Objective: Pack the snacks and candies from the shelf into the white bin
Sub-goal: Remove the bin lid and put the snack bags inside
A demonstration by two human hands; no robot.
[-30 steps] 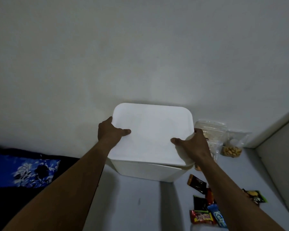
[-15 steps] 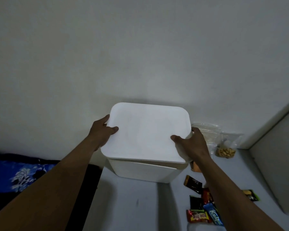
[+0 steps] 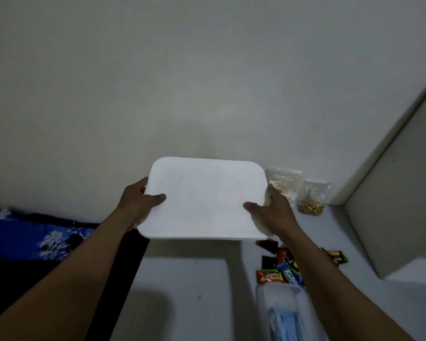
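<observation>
A flat white lid (image 3: pixel 204 198) with rounded corners is held up level between both hands and hides the white bin beneath it. My left hand (image 3: pixel 139 201) grips its left edge, thumb on top. My right hand (image 3: pixel 273 210) grips its right edge, thumb on top too. Several wrapped candies (image 3: pixel 278 269) lie on the pale shelf (image 3: pixel 182 291) under my right forearm. Clear bags of nuts (image 3: pixel 311 205) and snacks (image 3: pixel 282 182) lean against the wall right of the lid.
A green-black snack packet (image 3: pixel 336 257) lies further right. A clear plastic box with blue contents (image 3: pixel 284 316) sits at the shelf's front. A blue floral cloth (image 3: pixel 32 237) lies left of the shelf. A side panel (image 3: pixel 391 205) closes the right.
The lid has come up off the bin and moved toward me, now covering the bin's front wall. Both hands kept their grip on its edges.
</observation>
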